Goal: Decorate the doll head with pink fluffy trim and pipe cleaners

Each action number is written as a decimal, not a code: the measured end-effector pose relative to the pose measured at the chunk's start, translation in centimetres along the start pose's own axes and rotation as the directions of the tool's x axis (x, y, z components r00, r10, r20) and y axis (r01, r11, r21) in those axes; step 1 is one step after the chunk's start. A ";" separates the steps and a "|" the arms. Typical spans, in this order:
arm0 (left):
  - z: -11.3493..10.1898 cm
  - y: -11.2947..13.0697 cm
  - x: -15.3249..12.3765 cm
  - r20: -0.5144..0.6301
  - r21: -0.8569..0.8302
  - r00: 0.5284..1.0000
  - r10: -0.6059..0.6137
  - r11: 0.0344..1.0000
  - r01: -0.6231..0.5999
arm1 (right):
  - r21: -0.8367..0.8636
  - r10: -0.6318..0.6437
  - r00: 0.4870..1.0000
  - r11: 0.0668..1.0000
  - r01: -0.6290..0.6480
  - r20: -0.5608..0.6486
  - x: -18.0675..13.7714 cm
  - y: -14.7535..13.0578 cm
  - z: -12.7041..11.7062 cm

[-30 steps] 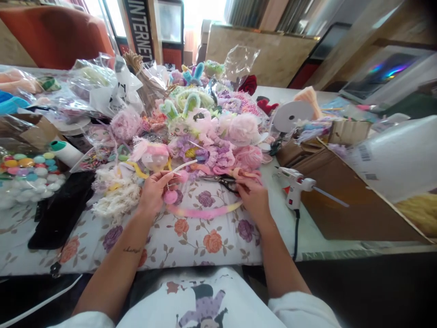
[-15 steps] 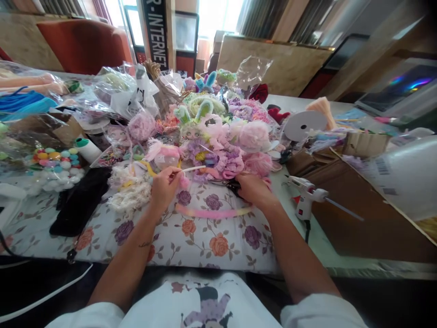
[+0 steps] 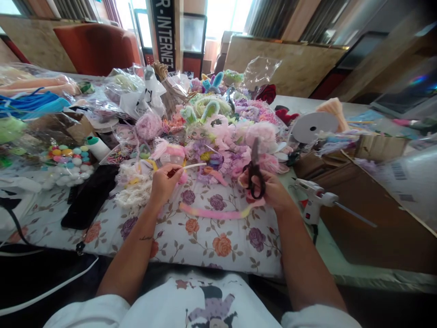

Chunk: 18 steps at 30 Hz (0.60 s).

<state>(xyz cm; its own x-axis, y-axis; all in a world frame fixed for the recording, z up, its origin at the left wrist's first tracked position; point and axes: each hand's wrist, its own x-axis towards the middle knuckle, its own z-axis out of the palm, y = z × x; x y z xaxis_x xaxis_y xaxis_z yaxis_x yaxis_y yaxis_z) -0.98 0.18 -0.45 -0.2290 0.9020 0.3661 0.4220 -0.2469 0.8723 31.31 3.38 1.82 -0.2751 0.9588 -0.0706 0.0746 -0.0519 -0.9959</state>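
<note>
Right hand [image 3: 275,193]: fingers gripped black scissors [image 3: 254,171], blades up, just above the pink headband [image 3: 218,213] on the counter. Left hand [image 3: 165,182]: fingers pinched a white stick [image 3: 195,166] with a pink pompom [image 3: 184,179]. Risk: the raised blades might nick the left fingers or snag the nearby plush.

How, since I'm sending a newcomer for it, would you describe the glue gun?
From the floral tablecloth, go to its right edge, beside the brown cardboard. The glue gun sits there, just right of the right hand. Only it is pistol-shaped, white, with a black cord.
</note>
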 end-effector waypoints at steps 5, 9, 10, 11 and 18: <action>0.2 -0.5 -0.1 0.086 -0.041 0.996 -0.036 0.998 0.040 | 0.116 -0.113 0.982 0.984 0.132 -0.154 0.8 -1.2 1.4; 0.5 -1.0 -0.2 0.161 -0.159 0.968 -0.190 0.963 0.216 | 0.210 -0.202 0.939 0.941 0.264 -0.277 1.3 -2.9 2.5; 0.5 -0.9 -0.3 0.174 -0.212 0.960 -0.219 0.944 0.254 | 0.248 -0.221 0.934 0.923 0.293 -0.279 1.1 -3.2 2.8; 0.6 -0.8 -0.3 0.189 -0.269 0.951 -0.245 0.918 0.291 | 0.282 -0.238 0.934 0.908 0.311 -0.266 0.9 -3.5 3.2; 1.0 0.9 -0.8 0.221 -0.460 0.918 -0.328 0.795 0.395 | 0.089 -0.086 0.980 0.994 0.071 0.178 -3.3 -1.4 7.0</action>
<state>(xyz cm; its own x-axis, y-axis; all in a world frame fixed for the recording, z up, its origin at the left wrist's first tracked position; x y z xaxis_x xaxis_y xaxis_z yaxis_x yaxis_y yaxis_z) 0.49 -0.38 -0.31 -0.1547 0.9877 -0.0216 -0.1589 -0.0033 0.9873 25.41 -1.63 3.01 -0.4464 0.8948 0.0064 -0.0306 -0.0081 -0.9995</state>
